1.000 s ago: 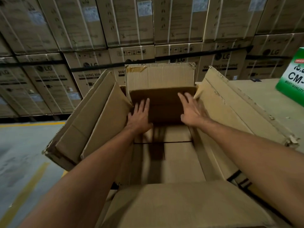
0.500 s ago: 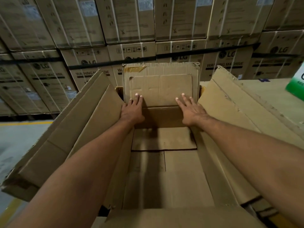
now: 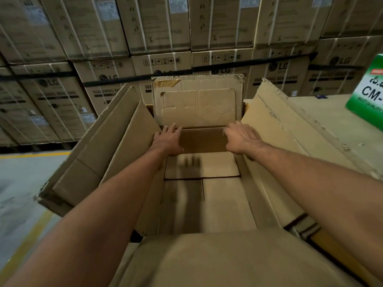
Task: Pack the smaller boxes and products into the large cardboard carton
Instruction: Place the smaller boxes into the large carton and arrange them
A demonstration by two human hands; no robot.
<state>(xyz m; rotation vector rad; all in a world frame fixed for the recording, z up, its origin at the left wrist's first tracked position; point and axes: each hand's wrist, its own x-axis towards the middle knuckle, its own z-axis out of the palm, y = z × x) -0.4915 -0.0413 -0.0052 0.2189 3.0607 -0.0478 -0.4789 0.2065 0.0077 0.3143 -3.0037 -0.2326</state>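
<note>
A large open cardboard carton stands before me with its four flaps spread outward. A loose flat cardboard sheet leans upright against the carton's far wall. My left hand presses flat on the sheet's lower left part, fingers apart. My right hand is blurred at the sheet's lower right, fingers curled downward, and I cannot tell whether it touches the sheet. The carton's floor shows bare bottom flaps with nothing on them.
A green and white product box sits at the right on a cardboard surface. A wall of stacked washing machine cartons fills the background. Grey floor with yellow lines lies to the left.
The cardboard sheet has swung from lying over the carton's inside to standing against the far wall. Both hands followed it up and back; the right hand now curls and pulls down.
</note>
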